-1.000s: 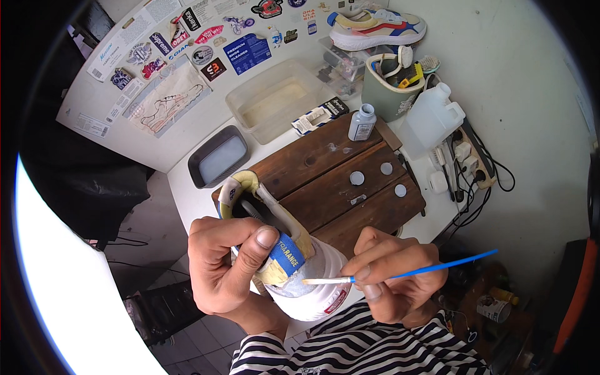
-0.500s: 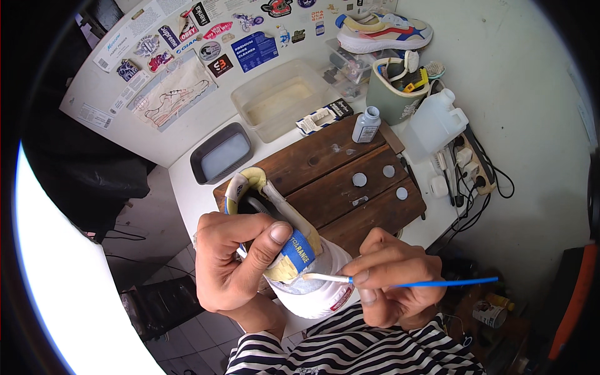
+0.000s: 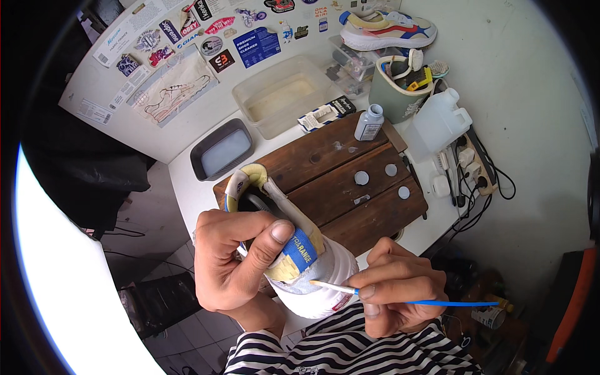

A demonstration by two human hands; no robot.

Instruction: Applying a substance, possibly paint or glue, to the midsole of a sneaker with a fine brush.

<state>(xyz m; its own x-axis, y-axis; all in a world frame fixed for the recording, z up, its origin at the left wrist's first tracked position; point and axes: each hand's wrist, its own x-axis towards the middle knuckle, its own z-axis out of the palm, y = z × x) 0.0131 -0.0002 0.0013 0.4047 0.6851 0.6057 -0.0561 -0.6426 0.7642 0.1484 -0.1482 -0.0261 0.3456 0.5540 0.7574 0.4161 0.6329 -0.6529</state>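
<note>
Standing tray (image 3: 199,164): dark grey, left on the white table (image 3: 194,197), milky liquid inside.
Left hand (image 3: 234,259): narrowed firmly around the shoe (image 3: 312,272), thumb beside a blue strip (image 3: 299,250); fingers partly hidden.
Shoe, place: held up at the near side of the table, right of the left hand and left of the right hand (image 3: 400,287); the left hand is nearer, in contact.
Shoe, axis: from where I stand, the visible part runs far left to near right, padded collar (image 3: 253,175) far left, white sole with a red patch (image 3: 342,302) near right. Toe not visible; its pointing cannot be told.
Brush (image 3: 453,304): slim blue handle, pale bristles; long axis nearly left to right, right end slightly nearer.
Bristle tip: points left, apparently touching the grey-white band between yellow edge and sole; the key relation.
Wooden board (image 3: 331,212): dark brown, beyond the shoe, three pale discs (image 3: 361,178) towards its right.
Bottle (image 3: 370,125): pale, upright, uncapped, far edge of the board.
Right hand: pinched narrow on the brush; whether it meets the sole, I cannot tell.
Jug (image 3: 437,122): translucent, far right.
</note>
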